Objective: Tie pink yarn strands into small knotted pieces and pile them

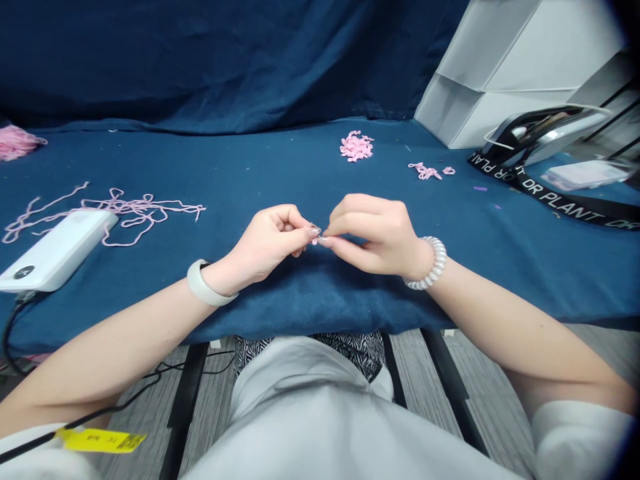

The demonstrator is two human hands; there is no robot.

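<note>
My left hand (280, 239) is closed in a pinch, thumb against forefinger, above the front part of the blue-covered table. A tiny piece of pink yarn (315, 242) shows at its fingertips, mostly hidden by them. Meeting it from the right, my right hand (373, 233) pinches at the same spot with thumb and forefinger. The fingertips of both hands nearly touch. Beyond them lies a small heap of short pink yarn pieces (357, 146), with a few more pink pieces (427, 171) to its right. Long loose strands of pink yarn (143, 208) are spread at the left.
A white power bank (60, 250) with a black cable lies at the left, near a pink yarn bundle (20, 143). Grey-white boxes (490, 80) stand at the back right. Before them are a black lettered strap (560, 203) and a headset-like device (543, 137).
</note>
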